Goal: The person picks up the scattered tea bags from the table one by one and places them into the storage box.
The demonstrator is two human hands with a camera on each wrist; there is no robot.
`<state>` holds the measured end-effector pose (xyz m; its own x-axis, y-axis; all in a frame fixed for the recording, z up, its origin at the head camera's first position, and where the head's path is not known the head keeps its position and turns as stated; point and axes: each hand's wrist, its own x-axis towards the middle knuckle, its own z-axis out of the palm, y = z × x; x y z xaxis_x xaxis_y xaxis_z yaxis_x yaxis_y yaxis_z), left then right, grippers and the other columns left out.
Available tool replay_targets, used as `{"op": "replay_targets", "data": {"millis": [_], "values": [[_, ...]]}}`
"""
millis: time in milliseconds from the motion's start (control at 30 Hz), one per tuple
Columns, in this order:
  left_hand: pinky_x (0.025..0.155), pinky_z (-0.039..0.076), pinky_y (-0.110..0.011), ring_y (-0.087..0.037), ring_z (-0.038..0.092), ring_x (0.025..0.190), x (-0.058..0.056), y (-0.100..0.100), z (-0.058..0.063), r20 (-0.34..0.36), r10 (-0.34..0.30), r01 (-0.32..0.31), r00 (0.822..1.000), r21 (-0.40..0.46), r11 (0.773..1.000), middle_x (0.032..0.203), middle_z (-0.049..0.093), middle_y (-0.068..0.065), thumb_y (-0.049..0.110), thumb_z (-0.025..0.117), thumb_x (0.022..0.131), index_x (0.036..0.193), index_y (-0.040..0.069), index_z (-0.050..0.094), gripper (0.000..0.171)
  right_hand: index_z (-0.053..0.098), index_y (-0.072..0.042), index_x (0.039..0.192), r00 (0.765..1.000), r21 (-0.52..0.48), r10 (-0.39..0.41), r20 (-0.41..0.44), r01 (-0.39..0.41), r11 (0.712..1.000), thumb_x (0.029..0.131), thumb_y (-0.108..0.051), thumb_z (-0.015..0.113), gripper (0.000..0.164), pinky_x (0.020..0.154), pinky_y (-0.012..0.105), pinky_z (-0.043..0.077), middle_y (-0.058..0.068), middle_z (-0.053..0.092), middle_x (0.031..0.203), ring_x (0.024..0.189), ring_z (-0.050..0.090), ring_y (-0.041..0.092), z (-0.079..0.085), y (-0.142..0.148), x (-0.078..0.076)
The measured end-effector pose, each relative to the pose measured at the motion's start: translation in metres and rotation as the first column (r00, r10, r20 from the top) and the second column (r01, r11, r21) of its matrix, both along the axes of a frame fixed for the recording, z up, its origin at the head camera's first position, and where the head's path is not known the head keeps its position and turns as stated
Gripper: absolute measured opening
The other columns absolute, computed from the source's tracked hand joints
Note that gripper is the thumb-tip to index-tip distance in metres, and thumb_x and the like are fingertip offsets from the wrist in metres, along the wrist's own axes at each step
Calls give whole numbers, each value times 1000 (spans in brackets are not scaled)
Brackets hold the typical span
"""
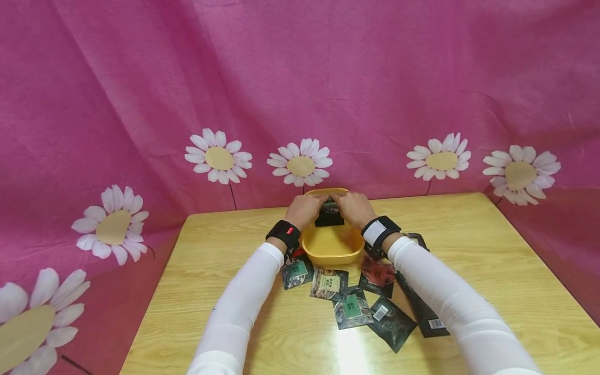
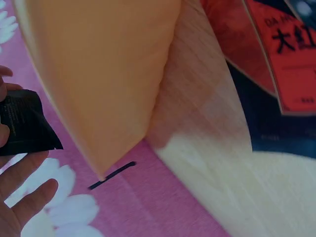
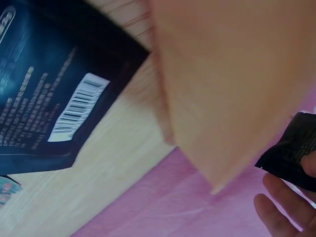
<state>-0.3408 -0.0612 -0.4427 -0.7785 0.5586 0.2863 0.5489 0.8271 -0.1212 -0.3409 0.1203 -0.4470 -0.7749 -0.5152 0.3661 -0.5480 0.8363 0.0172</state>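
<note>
Over the far side of a yellow plastic bin [image 1: 332, 259], both of my hands hold one small black packet [image 1: 330, 217]. My left hand [image 1: 303, 210] pinches it from the left, and my right hand [image 1: 354, 209] from the right, with fingertips close together at its top. In the left wrist view, the left thumb and fingers grip an edge of the packet [image 2: 24, 121]. The right wrist view shows the right thumb pressed on the packet [image 3: 291, 148], other fingers under it. The bin's wall [image 3: 232, 74] fills much of that view.
Several flat food packets lie in front of the bin, among them a green-labelled one [image 1: 352, 308], a black one with a barcode [image 1: 392, 323] and a red one [image 1: 377, 273]. A long black pouch [image 1: 422, 307] is partly under the right sleeve. Behind the wooden table [image 1: 220, 250] hangs a pink curtain [image 1: 365, 94].
</note>
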Motion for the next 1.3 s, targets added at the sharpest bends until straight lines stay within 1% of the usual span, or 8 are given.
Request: {"op": "replay_targets", "data": {"millis": [267, 400, 533, 700, 867, 967, 1133, 1300], "values": [[77, 58, -48, -30, 70, 97, -14, 4, -11, 165, 40, -51, 985, 64, 997, 104, 74, -5, 14, 55, 99, 115, 23, 65, 21, 65, -12, 107, 998, 37, -44, 41, 42, 998, 87, -3, 62, 22, 59, 52, 56, 13, 72, 83, 76, 70, 36, -20, -3, -14], [88, 56, -45, -28, 68, 105, -20, 5, -18, 190, 6, -19, 982, 63, 998, 108, 72, -5, 14, 53, 101, 115, 19, 63, 18, 64, -11, 108, 998, 58, -57, 37, 55, 997, 89, -3, 58, 21, 61, 53, 56, 13, 71, 81, 74, 70, 36, -26, -5, -17], [109, 43, -50, -24, 60, 123, -24, 8, -23, 214, 6, -5, 977, -8, 1000, 123, 68, -5, 19, 49, 103, 132, 18, 56, 30, 64, -11, 115, 997, 113, -69, 36, 64, 992, 90, -6, 57, 27, 89, 54, 53, 8, 73, 98, 84, 71, 32, -29, -5, -15], [120, 12, -62, -17, 35, 146, -23, 9, -26, 353, 134, -99, 926, -117, 988, 153, 46, 7, 29, 41, 105, 154, 27, 33, 50, 56, -12, 139, 974, 173, -120, 192, 86, 981, 96, -24, 49, 45, 112, 67, 25, 5, 60, 140, 125, 58, 31, -29, -7, -12], [121, 2, -61, -19, 21, 152, -20, 6, -33, 457, 187, -144, 870, -127, 981, 161, 30, 11, 45, 45, 100, 156, 29, 26, 61, 42, -20, 151, 926, 252, -187, 327, 105, 962, 98, -42, 46, 57, 115, 71, 10, 2, 43, 155, 144, 39, 31, -32, -10, -11], [121, 1, -61, -21, 19, 153, -15, 6, -38, 493, 178, -137, 852, -118, 984, 162, 28, 9, 51, 54, 94, 157, 28, 25, 73, 41, -21, 151, 919, 267, -197, 342, 106, 958, 94, -47, 51, 64, 115, 71, 10, 4, 41, 156, 145, 36, 31, -36, -9, -5], [121, 3, -62, -24, 13, 154, -10, 2, -33, 483, 105, -93, 869, -49, 994, 163, 26, 5, 52, 58, 90, 158, 27, 22, 80, 38, -22, 152, 939, 249, -161, 304, 85, 965, 86, -50, 61, 75, 115, 71, 12, 6, 34, 160, 148, 29, 33, -26, -1, 4], [120, 3, -64, -28, 3, 155, 4, -19, -5, 407, 5, -32, 914, 60, 998, 166, 17, 1, 49, 64, 88, 159, 29, 15, 88, 30, -26, 156, 971, 169, -78, 228, 39, 985, 82, -52, 68, 86, 112, 76, 7, 8, 20, 165, 151, 18, 41, 3, 6, 15]]}}
